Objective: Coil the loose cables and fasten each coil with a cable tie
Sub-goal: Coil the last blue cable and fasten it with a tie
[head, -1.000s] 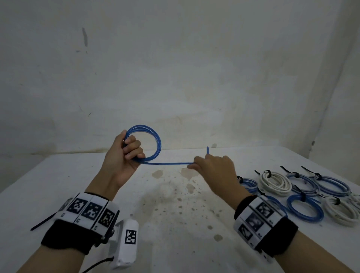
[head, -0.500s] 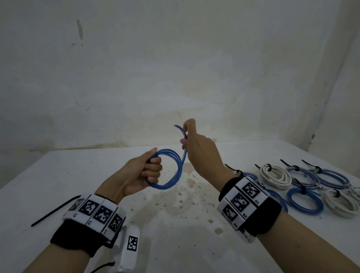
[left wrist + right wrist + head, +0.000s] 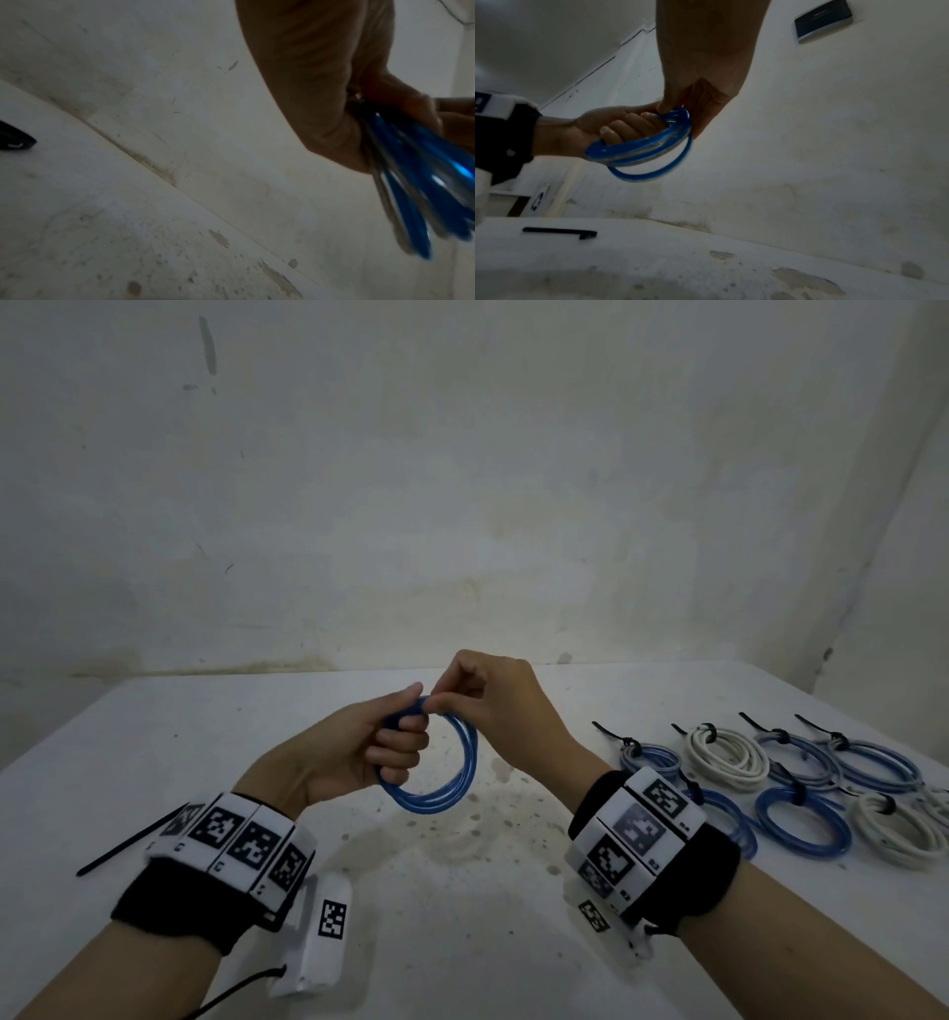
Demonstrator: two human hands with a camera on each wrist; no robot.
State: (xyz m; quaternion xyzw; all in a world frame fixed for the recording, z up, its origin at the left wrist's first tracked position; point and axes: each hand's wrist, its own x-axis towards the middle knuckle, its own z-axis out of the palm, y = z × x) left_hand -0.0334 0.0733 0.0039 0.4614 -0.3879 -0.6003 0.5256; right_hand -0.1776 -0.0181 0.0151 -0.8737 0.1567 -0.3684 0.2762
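Observation:
A blue cable coil of several loops hangs above the white table. My left hand grips its left side with the fingers curled through the ring. My right hand pinches the cable at the top of the coil, right against the left thumb. The cable's free end is hidden between the two hands. A loose black cable tie lies flat on the table at the left, behind my left wrist.
Several tied coils, blue and white, lie in rows on the right of the table. A stained wall runs along the table's far edge. Brown spots mark the table's middle.
My right hand wound the straight tail of the cable up and round onto the coil and now pinches it at the top. The left hand dropped a little with the coil.

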